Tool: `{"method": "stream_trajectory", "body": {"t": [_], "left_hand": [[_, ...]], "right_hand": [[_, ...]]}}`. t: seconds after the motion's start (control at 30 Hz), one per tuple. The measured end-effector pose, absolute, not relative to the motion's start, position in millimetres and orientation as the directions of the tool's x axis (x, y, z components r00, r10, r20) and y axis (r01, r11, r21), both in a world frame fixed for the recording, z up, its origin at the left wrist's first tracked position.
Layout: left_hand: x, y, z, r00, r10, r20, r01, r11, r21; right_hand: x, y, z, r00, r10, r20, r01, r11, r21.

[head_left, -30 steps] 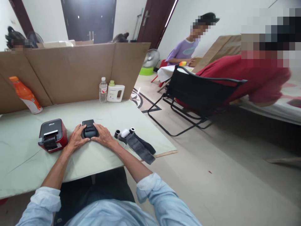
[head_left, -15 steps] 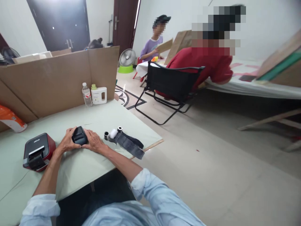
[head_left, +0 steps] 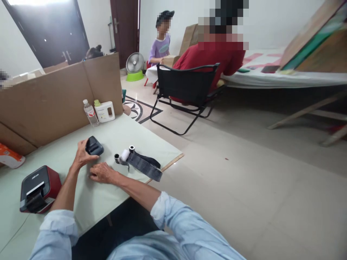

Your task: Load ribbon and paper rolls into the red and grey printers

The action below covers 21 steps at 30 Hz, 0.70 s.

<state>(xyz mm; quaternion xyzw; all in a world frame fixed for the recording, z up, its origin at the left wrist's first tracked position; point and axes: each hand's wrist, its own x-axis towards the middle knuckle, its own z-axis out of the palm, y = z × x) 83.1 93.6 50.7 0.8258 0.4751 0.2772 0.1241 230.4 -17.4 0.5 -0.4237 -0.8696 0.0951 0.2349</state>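
Note:
My left hand grips a small black device, which looks like a portable label printer, from its left side, with the thumb along the near edge. Nearer to me, my right hand is low over the green-white tabletop, apart from the device. Its fingers are curled together, and whatever they may hold is hidden. To its right lie a small black roll, a white roll and a long dark ribbon with a core at its end. A red and black printer stands left of my left forearm.
A cardboard panel borders the table's far side, with a water bottle and a white jug before it. An orange-white package lies at left. Beyond, a person in red occupies a black folding chair; another wears purple.
My right hand has let go of the black device and moved toward me, its fingers now curled. My left hand still holds the device. The camera view has shifted to the right.

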Motion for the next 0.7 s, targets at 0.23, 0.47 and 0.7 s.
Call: {"method": "stream_trajectory", "body": {"t": [0.23,0.47,0.7], "left_hand": [[147.3,121.5,45.7,0.512,0.827,0.232,0.668,-0.553,0.498],[133.1,112.5,37.8,0.497,0.842,0.208,0.684,-0.528,0.504],[90.7,19.8,46.7,0.419,0.828,0.374,0.696,-0.557,0.453]], "right_hand": [[235.8,-22.2,14.2,-0.522,0.811,0.265,0.708,0.585,-0.396],[234.4,-17.8,11.2,-0.510,0.811,0.286,0.681,0.584,-0.442],[226.3,-19.0,-2.1,-0.454,0.832,0.318,0.683,0.555,-0.476]]}}
